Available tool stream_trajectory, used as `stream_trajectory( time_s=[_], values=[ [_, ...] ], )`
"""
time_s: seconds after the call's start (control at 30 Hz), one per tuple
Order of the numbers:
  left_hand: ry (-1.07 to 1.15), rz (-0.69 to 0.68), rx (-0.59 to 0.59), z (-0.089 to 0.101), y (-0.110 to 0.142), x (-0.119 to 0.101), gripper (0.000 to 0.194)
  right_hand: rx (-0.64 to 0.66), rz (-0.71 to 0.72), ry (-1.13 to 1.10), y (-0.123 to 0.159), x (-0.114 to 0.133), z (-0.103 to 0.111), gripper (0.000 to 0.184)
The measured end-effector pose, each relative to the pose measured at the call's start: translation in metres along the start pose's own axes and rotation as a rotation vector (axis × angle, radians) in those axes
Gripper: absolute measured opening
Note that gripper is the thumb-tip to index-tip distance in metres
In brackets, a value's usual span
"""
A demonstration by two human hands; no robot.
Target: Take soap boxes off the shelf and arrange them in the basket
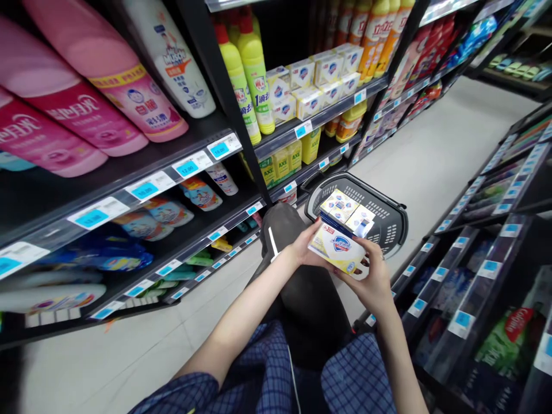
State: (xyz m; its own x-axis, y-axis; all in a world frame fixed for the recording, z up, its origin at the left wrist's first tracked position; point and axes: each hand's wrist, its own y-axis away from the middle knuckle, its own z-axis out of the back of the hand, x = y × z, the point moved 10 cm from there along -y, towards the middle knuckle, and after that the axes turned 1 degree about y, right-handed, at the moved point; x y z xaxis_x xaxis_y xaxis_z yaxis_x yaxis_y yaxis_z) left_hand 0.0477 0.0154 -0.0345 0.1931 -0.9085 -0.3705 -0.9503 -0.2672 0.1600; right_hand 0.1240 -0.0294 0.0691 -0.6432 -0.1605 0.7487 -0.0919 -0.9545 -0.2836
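1. Head view: looking down a shop aisle at a white-and-yellow carton (338, 247), held up in front of the body between left hand (308, 246) and right hand (374, 270).
2. With the left hand: closed around the carton's left end, showing a fingertip at the upper edge; most fingers hidden behind or beneath.
3. With the right hand: half curled and grasping the right end, one digit over the upper corner, another along the lower edge.
4. Tilted, with the printed front and its blue emblem turned up toward the camera; too small to read surely in the finer print.
5. Just beyond, on the pale floor (448, 121): a dark shopping basket (383, 215) with slotted walls, holding similar boxes (340, 206). Overlapped in view by the carton; cannot tell how wide a gap between.
6. To the left, on a shelf (332, 109): stacked packs (331, 68) with a like emblem, beside yellow bottles (257, 75).
7. Judged step in hand: looking over the carton's front, supporting both ends.
8. Judged need for the next move: a secure hold with one hand before freeing the other; if turning, loosened fingers; if lowering, care around the basket rim.
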Motion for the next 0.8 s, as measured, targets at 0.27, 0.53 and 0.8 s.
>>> stream_trajectory(
  time_s=[0.27,0.53,0.8],
  values=[
    [-0.022,0.175,0.089,-0.022,-0.005,0.014,0.095,-0.035,-0.297,-0.156,-0.010,-0.047,-0.001,0.050],
    [-0.102,0.295,0.079,-0.023,-0.003,0.022,0.093,-0.039,-0.500,-0.209,-0.018,-0.079,0.000,0.054],
    [-0.056,0.201,0.025,-0.014,-0.006,0.013,0.091,0.093,-0.295,-0.112,-0.021,-0.058,-0.001,0.049]
  ],
)
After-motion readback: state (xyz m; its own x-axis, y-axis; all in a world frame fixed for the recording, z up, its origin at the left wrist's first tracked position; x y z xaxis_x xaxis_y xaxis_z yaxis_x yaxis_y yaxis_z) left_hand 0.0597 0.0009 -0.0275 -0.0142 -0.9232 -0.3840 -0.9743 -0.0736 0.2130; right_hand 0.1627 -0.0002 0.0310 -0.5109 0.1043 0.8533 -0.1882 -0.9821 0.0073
